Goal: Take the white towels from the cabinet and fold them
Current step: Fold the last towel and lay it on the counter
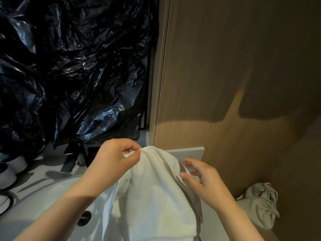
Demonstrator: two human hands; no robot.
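Pinching: left hand (114,160) nips the top of the towel (152,192) between thumb and forefinger, the other fingers curled in. The nip sits just left of the panel (234,75), low on its left edge.
Towel: white, bunched to a peak at the nip and hanging from there in long soft folds. It lies just left of the panel, in front of its lower corner.
Towel axis: the long axis runs from the peak down toward the bottom of the view. The peak points up and away from the person; the free end is cut off below.
Right hand (205,180): fingers spread and loosely bent, holding nothing. The fingertips are at the towel's fold on the panel side; touching or just clear, cannot tell.
Panel: brown wood grain, upright, fills the right of the view, with a broad shadow across its middle.
Shelf (192,151): grey slab edge against the panel's left side, low down, behind the towel's peak.
Bag (69,66): black glossy plastic, crumpled, left of the panel, reaching from the top of the view down to near the nip.
Pouch (260,204): pale cloth with a gathered drawstring neck, at the panel's foot.
Shoes (12,169): pale, partly cut off, well left of the panel and below the bag.
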